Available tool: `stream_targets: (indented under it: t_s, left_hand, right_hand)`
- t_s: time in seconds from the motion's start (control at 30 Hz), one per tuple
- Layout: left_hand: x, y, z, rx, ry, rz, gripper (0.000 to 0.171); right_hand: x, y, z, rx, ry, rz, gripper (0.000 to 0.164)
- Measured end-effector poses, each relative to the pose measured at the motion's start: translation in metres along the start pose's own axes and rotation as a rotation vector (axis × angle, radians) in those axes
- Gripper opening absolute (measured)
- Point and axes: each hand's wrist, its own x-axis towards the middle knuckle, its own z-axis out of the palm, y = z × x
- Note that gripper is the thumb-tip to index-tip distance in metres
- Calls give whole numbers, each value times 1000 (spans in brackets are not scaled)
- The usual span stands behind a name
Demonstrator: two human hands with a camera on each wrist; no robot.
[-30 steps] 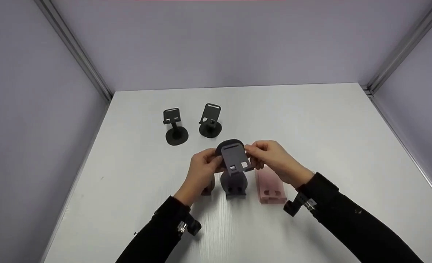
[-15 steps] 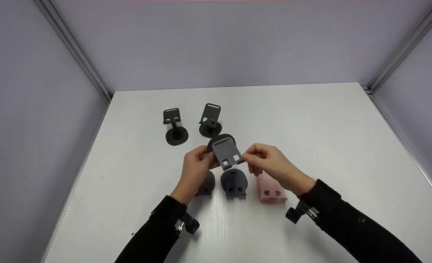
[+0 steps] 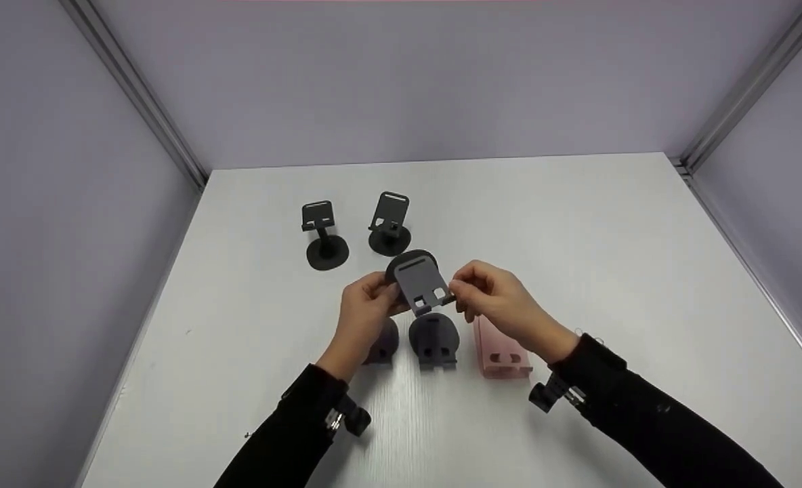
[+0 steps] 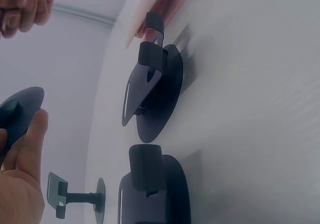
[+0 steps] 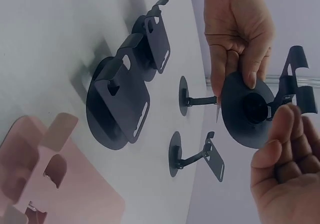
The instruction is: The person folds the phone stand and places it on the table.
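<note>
The left hand (image 3: 362,305) is gripping a dark phone stand (image 3: 418,279) by its base (image 5: 236,115), holding it above the desk (image 3: 618,237), well in from both side edges. The right hand (image 3: 494,298) is pinching that stand's lower corner. Two upright stands (image 3: 327,253) are standing nearer the back edge; two folded stands (image 3: 433,344) and a pink stand (image 3: 502,349) are resting farther from it.

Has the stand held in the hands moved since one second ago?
Yes: the held stand has moved left and up in the head view, judged against the middle folded stand.
</note>
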Motion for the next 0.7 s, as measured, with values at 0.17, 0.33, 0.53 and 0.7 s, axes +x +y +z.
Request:
stream_targets:
  t_s: [0.17, 0.33, 0.53, 0.7]
  left_hand:
    - [-2, 2, 0, 30, -9, 15, 19]
    - [-3, 1, 1, 53, -14, 33, 19]
    - [-6, 1, 4, 32, -11, 22, 18]
    - [-8, -1, 5, 21, -4, -1, 19]
  right_hand:
    - [2, 1, -1, 28, -17, 96, 26]
    - [3, 6, -3, 146, -72, 141, 21]
    - [4, 7, -5, 228, -105, 161, 15]
    - [6, 9, -2, 219, -87, 190, 12]
